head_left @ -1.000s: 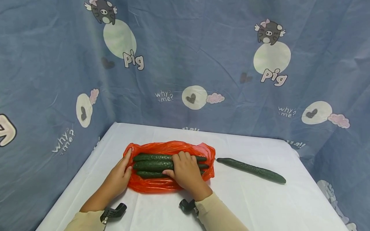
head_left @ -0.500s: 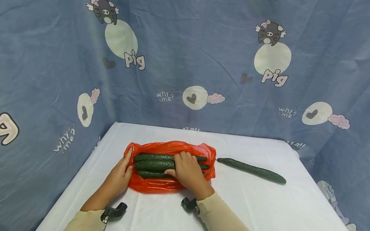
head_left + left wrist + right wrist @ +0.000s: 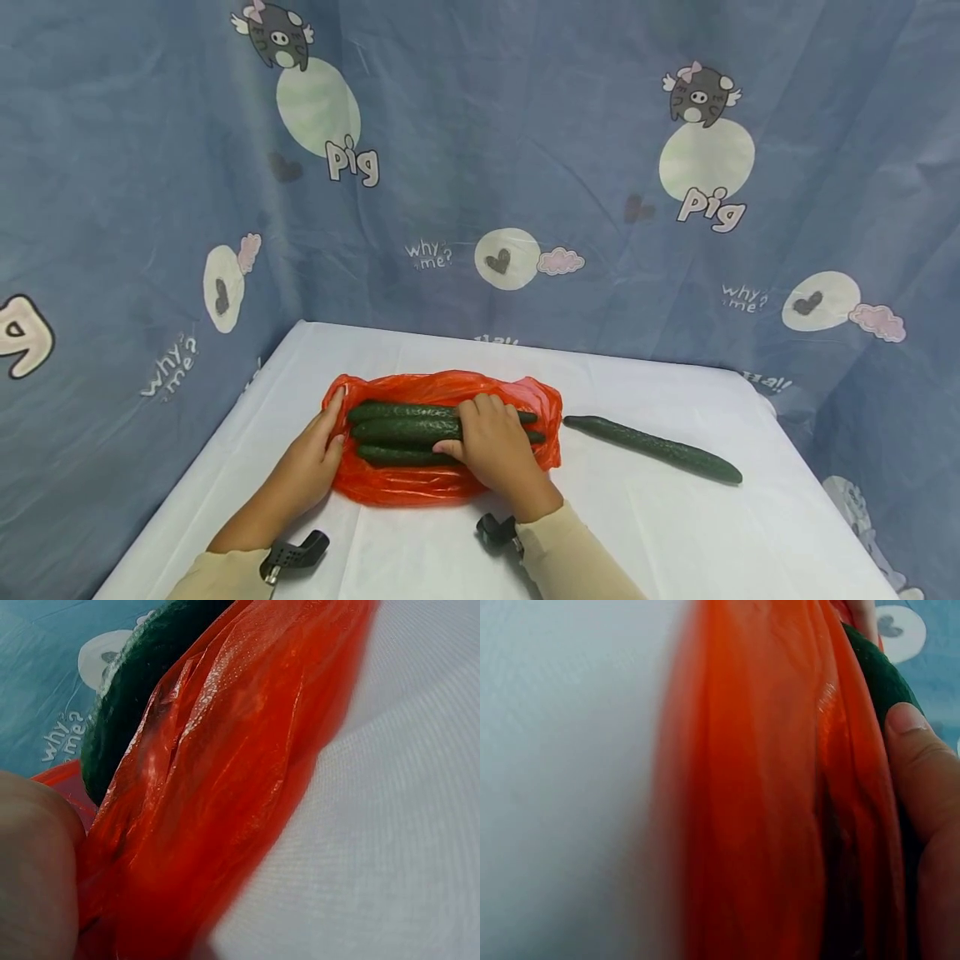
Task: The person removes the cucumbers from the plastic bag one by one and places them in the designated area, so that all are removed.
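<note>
A blue fabric backdrop (image 3: 600, 167) printed with pigs, hearts and words fills the upper half, behind a table under a white cloth (image 3: 675, 542). On it, left of centre, a thin red plastic bag (image 3: 405, 493) lies open and crumpled around at least three dark green cucumbers (image 3: 405, 431), set side by side and running left to right. One more cucumber (image 3: 652, 448) lies outside on the cloth, its narrow end just beside the bag's right edge. The person's right hand (image 3: 498, 442) rests across the bagged cucumbers, fingers over their tops and thumb on one; whether it grips them I cannot tell. The left hand (image 3: 311, 450) lies along the bag's left end, fingers mostly straight. Over the last second the right hand slid slightly rightward while the cucumbers barely moved; this seems an adjustment, leaving the packing unchanged. A small black device (image 3: 300, 552) sits at the left wrist.
</note>
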The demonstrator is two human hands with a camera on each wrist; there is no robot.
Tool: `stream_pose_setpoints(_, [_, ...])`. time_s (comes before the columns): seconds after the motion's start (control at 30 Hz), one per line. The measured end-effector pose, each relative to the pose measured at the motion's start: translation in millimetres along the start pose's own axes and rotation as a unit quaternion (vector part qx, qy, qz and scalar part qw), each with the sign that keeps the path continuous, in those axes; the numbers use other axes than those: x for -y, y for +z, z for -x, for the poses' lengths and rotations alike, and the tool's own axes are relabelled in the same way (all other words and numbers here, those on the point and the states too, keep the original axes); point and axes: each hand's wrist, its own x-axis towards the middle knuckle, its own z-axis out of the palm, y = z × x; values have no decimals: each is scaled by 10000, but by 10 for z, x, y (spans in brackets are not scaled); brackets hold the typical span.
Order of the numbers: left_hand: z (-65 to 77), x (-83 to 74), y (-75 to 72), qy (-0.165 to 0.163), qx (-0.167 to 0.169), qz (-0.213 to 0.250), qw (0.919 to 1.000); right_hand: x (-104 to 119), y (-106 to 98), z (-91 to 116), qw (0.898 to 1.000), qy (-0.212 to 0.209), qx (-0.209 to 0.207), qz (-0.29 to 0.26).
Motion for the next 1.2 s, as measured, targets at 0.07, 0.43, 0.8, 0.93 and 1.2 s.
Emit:
stream_pose_setpoints(0.07, [14,7,8,-22,20,0,10000,-14,-4,10,10000,24,-6,0])
stream_pose_setpoints(0.43, [3,-2,10,102,-66,-69,9999,-33,-79,3,9990,-165,-422,36])
stream_pose_setpoints(0.8, [12,-8,-10,118,-14,-9,9999,-7,-162,-1,9983,-260,-523,-54])
stream_pose_setpoints(0.93, [13,-7,-10,121,-8,-37,9999,13,-191,1,9972,-342,-654,-107])
stream_pose_setpoints(1.2, [12,4,-14,95,80,-79,9999,40,-223,0,9923,-583,-1064,-267])
